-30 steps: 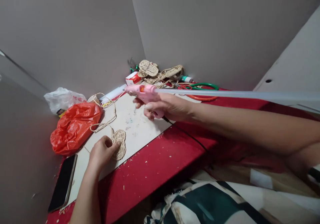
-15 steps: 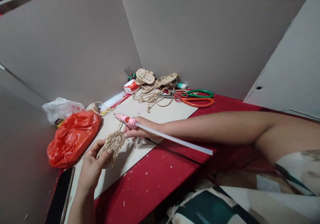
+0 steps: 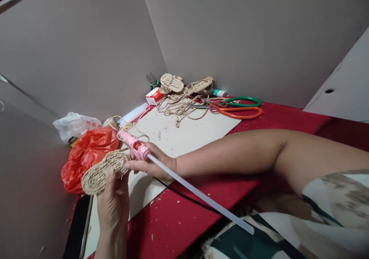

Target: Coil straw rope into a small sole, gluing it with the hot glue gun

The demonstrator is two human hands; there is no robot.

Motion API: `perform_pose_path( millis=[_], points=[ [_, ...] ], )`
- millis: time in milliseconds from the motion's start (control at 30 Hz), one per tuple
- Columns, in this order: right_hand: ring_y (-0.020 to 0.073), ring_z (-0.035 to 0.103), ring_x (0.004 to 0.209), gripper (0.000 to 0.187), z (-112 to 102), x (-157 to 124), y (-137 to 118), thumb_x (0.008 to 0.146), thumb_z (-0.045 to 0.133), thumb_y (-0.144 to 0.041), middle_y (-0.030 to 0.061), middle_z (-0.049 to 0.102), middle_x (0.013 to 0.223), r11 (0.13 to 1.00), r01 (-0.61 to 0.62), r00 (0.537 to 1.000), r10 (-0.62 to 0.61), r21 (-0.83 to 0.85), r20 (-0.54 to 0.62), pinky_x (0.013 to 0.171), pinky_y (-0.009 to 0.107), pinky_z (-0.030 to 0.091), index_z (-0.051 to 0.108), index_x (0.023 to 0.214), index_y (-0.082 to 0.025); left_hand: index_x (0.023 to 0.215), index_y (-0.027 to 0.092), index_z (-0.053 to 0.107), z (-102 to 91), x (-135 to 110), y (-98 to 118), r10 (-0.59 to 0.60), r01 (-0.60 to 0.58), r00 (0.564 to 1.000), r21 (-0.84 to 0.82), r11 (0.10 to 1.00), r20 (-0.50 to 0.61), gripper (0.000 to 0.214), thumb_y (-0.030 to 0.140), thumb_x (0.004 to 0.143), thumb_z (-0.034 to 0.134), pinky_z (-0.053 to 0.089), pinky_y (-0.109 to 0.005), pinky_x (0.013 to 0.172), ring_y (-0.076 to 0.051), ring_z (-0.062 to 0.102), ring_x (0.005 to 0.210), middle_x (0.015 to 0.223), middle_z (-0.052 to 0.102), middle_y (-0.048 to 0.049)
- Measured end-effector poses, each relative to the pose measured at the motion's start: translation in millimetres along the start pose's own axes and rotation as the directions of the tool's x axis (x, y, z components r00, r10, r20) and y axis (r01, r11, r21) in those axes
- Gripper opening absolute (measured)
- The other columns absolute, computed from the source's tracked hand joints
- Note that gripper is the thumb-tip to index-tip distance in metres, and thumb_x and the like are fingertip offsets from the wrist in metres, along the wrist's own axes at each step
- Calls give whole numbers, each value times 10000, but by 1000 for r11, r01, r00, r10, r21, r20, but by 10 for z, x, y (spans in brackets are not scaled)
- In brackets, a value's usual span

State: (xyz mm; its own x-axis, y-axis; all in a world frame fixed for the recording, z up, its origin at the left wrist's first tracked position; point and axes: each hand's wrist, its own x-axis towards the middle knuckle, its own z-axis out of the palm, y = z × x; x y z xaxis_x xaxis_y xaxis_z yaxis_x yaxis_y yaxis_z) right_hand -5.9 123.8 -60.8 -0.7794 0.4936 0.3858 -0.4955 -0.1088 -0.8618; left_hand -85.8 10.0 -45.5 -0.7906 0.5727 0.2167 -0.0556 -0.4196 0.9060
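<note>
A woven straw sole (image 3: 98, 176) is raised above the table (image 3: 173, 220), pinched in the left hand (image 3: 113, 199)'s fingers. The right hand (image 3: 157, 164) grips a pink glue gun (image 3: 131, 141), thumb at the sole's right end. Scissors (image 3: 242, 117) lie far right.

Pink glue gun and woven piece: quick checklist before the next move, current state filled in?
1. Woven piece held in left hand: ok, thumb on its face.
2. Glue gun held in right hand: ok.
3. Glue stick in the gun's rear: ok, long end sticking out.
4. Nozzle clear of the red bag: cannot tell, they overlap in view.
5. Cord plugged in: cannot tell, plug out of view.
6. Orange scissor handle away from both hands: ok.
</note>
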Motion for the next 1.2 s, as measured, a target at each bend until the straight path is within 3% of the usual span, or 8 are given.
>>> perform_pose_path(
  millis=[133, 267, 333, 433, 567, 700, 900, 1200],
  points=[
    [58, 462, 567, 324, -13, -101, 27, 701, 726, -345, -44, 480, 656, 995, -1, 981, 20, -102, 191, 541, 195, 429, 482, 766, -142, 1146, 272, 621, -47, 36, 46, 81, -79, 996, 53, 995, -42, 371, 190, 786, 659, 432, -357, 979, -204, 531, 1154, 1135, 641, -8],
    [65, 469, 602, 297, -194, -187, -170, 816, 607, -387, -4, 511, 789, 990, 17, 974, 16, -140, 227, 564, 210, 454, 518, 956, -141, 1110, 293, 634, -93, 49, 137, 110, -105, 993, 118, 987, -42, 382, 150, 759, 673, 453, -297, 937, -172, 563, 1084, 1075, 650, 25],
    [105, 541, 764, 327, -300, -237, -254, 848, 564, -373, 36, 554, 891, 973, 100, 970, -49, -208, 238, 722, 239, 487, 528, 1081, -147, 1047, 276, 654, -100, 48, 147, 74, -66, 996, 127, 990, -59, 332, 144, 743, 677, 465, -265, 902, -154, 580, 1031, 1015, 657, 30],
    [143, 538, 1012, 366, -414, -318, -267, 888, 494, -339, 73, 569, 992, 926, 249, 941, -162, -284, 297, 933, 271, 418, 509, 1202, -152, 928, 235, 672, -105, 49, 130, 2, 12, 995, 133, 991, -102, 234, 151, 710, 685, 484, -254, 855, -139, 600, 929, 905, 659, 30],
    [101, 481, 664, 254, -444, -383, -133, 835, 552, -360, 19, 494, 737, 830, 402, 890, -257, -385, 376, 668, 239, 428, 576, 897, -115, 904, 240, 675, -126, 50, 121, -38, 58, 994, 196, 979, -106, 179, 202, 734, 631, 501, -259, 795, -147, 608, 890, 885, 667, 34],
    [65, 359, 527, 306, -423, -407, -16, 784, 609, -371, -30, 402, 605, 868, 360, 908, -243, -341, 341, 518, 222, 331, 428, 653, -162, 862, 276, 670, -172, 37, 165, -6, 19, 999, 265, 964, -48, 137, 245, 787, 560, 498, -276, 814, -156, 615, 912, 860, 676, 62],
    [76, 386, 518, 312, -429, -443, 28, 764, 609, -411, -36, 426, 595, 900, 302, 897, -157, -314, 413, 499, 223, 335, 407, 668, -193, 914, 281, 664, -205, 12, 202, 36, -28, 999, 300, 954, -23, 182, 245, 806, 521, 508, -324, 817, -190, 612, 954, 925, 678, 52],
    [81, 411, 512, 302, -450, -435, 11, 755, 588, -422, -32, 477, 603, 882, 251, 906, -69, -398, 417, 488, 225, 352, 399, 674, -201, 854, 245, 635, -42, -92, 201, 161, -132, 986, 371, 919, -49, 141, 212, 787, 515, 530, -298, 688, -203, 608, 950, 909, 657, 28]
  ],
)
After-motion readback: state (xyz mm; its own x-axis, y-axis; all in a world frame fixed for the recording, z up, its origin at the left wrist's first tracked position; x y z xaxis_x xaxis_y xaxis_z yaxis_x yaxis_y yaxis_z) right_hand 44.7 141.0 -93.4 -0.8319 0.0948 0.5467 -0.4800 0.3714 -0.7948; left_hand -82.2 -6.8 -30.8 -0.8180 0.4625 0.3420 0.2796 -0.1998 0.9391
